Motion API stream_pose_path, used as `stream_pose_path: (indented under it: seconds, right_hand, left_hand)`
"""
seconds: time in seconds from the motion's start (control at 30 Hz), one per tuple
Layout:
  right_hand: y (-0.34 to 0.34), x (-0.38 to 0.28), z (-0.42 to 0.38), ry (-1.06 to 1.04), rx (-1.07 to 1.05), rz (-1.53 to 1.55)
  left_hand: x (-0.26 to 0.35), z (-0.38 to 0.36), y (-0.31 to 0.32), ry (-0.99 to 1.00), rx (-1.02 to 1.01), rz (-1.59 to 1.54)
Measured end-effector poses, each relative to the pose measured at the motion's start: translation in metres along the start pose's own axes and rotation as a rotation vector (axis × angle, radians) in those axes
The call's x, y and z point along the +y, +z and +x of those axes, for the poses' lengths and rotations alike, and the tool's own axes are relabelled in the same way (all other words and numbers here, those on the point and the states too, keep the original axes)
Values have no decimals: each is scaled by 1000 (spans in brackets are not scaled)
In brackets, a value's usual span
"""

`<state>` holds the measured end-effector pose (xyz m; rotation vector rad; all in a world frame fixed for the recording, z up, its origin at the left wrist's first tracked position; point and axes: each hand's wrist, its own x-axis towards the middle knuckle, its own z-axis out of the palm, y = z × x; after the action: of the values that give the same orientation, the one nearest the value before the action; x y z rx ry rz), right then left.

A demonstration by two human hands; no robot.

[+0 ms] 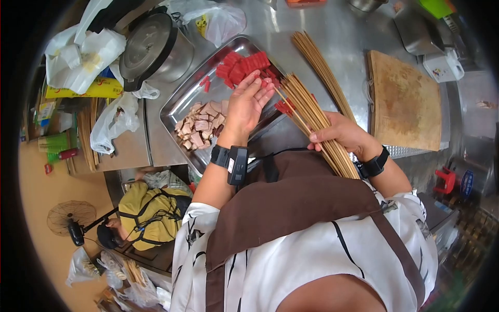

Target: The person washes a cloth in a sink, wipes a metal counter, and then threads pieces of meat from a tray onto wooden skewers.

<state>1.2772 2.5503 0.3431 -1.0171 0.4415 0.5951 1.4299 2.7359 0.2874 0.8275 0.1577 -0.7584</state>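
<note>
My right hand (335, 132) is wrapped round a thick bundle of wooden skewers (312, 122), their tips pointing up and left. Small red food pieces (283, 107) sit on some skewers near the tips. My left hand (249, 101) is palm up over a metal tray (179, 99), its fingers curled together beside a skewer tip. What those fingers hold, if anything, I cannot make out. Behind them, a pile of red food chunks (241, 66) lies in the tray. Pale, pinkish meat cubes (202, 124) are heaped nearer my left wrist.
More skewers (325, 75) lie on the steel counter (270, 26), right of the tray. A wooden cutting board (405, 101) is farther right. A lidded pot (156, 49) and plastic bags (112, 125) stand left. Beyond the counter, a person (156, 216) is near a fan (71, 216).
</note>
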Motion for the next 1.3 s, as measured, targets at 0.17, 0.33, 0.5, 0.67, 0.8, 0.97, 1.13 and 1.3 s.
stream_pose_path:
  seconds: [0.17,0.33,0.5,0.67,0.8,0.97,1.13,1.3]
  right_hand:
    - [4,-1,0,-15,-9,-24]
    - [3,1,1,-5,-22,-68]
    - [3,3,1,-19,-11,-29]
    - [1,4,1,-16,5,-38]
    - [1,5,2,-20,-12,-20]
    - [-2,7,4,-34,-26,23]
    - [-3,8,4,-35,-20,38]
    - [-2,8,3,-30,8,70]
  left_hand:
    - [0,-1,-1,13,-4,18]
    - [0,-3,2,28,-24,45]
    - [-2,-3,3,51,-25,22]
    - [-2,-5,7,55,-21,25]
    - [-5,-7,9,79,-16,70]
    - [-12,-7,10,103,-7,66]
    - [-16,-10,15,144,15,113]
    - [-28,-11,15,160,15,105]
